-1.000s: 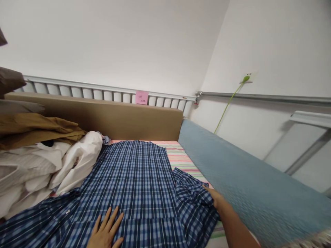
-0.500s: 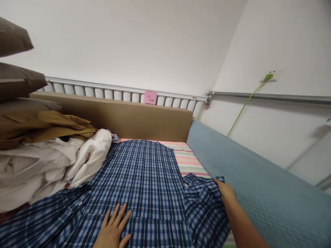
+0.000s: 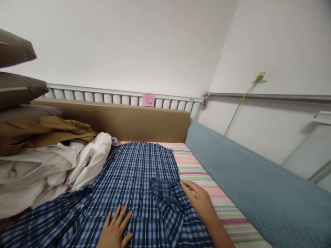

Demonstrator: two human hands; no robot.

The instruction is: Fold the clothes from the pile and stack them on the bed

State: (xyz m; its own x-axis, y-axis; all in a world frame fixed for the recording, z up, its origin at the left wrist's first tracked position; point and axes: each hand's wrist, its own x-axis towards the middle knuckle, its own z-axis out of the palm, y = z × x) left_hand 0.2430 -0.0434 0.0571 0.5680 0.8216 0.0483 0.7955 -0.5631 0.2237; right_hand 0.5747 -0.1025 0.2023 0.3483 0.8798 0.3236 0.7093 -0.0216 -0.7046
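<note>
A blue plaid shirt (image 3: 134, 172) lies spread out, its left sleeve (image 3: 46, 213) reaching to the lower left. My left hand (image 3: 115, 227) rests flat on the cloth with the fingers spread. The right sleeve (image 3: 170, 203) is doubled over onto the shirt's body, its end slightly blurred. At the outer edge of that sleeve, my right hand (image 3: 198, 198) has its fingers closed on the fabric; the fingertips are partly hidden.
White clothes (image 3: 88, 162) and a mustard garment (image 3: 46, 131) are heaped at the left, by stacked brown packages (image 3: 20, 89). Striped bedding (image 3: 207, 186) shows under the shirt. A tan headboard (image 3: 129, 120) and blue padded side (image 3: 232, 165) border the bed. A pink note (image 3: 148, 100) hangs at the radiator.
My right hand has moved left, carrying the right sleeve from beside the shirt onto its body. More striped bedding shows at the right. My left hand stays on the shirt.
</note>
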